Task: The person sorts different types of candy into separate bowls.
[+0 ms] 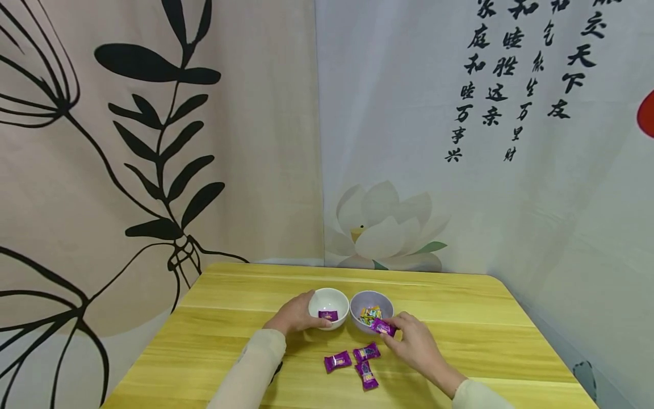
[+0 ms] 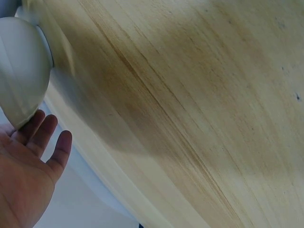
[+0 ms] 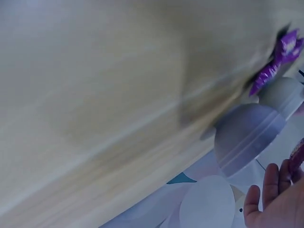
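My left hand (image 1: 295, 316) grips a white bowl (image 1: 326, 295) at its left side, thumb at the near rim and fingers around the far side. A purple-wrapped candy (image 1: 328, 316) lies inside that bowl. In the left wrist view, the fingertips meet the rim of the white bowl (image 2: 23, 71). My right hand (image 1: 418, 345) pinches another purple-wrapped candy (image 1: 381, 326) over the near right rim of a lavender bowl (image 1: 372, 296). Yellow-wrapped candies (image 1: 370, 312) are in the lavender bowl. The right wrist view shows the held candy (image 3: 298, 156) only partly, at its edge.
Three purple-wrapped candies lie on the wooden table (image 1: 245, 301) in front of the bowls: a left one (image 1: 337, 361), a right one (image 1: 367, 352) and a nearest one (image 1: 366, 375). The two bowls stand side by side. A printed curtain (image 1: 271, 142) hangs behind the table.
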`<action>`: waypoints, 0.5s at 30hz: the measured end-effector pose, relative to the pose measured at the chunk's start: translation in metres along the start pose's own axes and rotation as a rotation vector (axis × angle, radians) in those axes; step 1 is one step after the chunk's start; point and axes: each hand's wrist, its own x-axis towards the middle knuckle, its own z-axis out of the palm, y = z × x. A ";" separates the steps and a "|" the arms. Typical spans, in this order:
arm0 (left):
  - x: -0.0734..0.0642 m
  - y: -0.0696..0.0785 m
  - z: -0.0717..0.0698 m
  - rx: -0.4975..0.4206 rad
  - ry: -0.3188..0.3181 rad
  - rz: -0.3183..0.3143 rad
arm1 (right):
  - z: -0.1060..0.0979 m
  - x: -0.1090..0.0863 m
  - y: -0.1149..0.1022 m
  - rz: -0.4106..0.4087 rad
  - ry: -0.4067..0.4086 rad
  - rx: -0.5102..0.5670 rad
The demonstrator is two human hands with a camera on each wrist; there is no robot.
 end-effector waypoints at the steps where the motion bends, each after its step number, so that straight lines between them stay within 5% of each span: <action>1: 0.000 0.000 0.000 0.000 0.001 0.001 | 0.001 0.003 -0.001 0.004 -0.001 0.001; 15: 0.001 -0.001 -0.001 -0.005 -0.003 0.020 | 0.025 0.054 -0.021 -0.017 -0.017 0.040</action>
